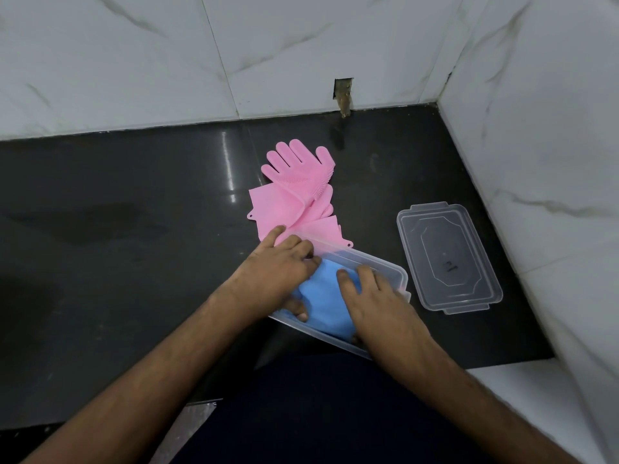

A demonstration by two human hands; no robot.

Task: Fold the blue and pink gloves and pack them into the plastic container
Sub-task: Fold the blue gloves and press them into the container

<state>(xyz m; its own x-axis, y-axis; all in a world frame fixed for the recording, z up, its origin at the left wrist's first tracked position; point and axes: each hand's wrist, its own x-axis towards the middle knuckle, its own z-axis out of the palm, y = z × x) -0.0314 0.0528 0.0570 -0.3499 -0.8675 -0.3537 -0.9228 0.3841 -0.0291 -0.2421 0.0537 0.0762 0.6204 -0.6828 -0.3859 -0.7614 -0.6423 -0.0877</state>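
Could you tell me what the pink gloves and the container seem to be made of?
Pink gloves: probably silicone or rubber, matte, with moulded bristle ridges on the palm. Container: clear, slightly frosted plastic, judging by its see-through walls; its lid looks the same.

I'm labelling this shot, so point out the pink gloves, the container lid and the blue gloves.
pink gloves (294,182): head view, bristled palm of the top glove.
container lid (449,256): head view, flat centre panel.
blue gloves (326,296): head view, folded surface between the hands.

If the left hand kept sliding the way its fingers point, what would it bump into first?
Probably the far wall of the plastic container; the left hand points along the blue gloves toward it. Depth is hard to judge.
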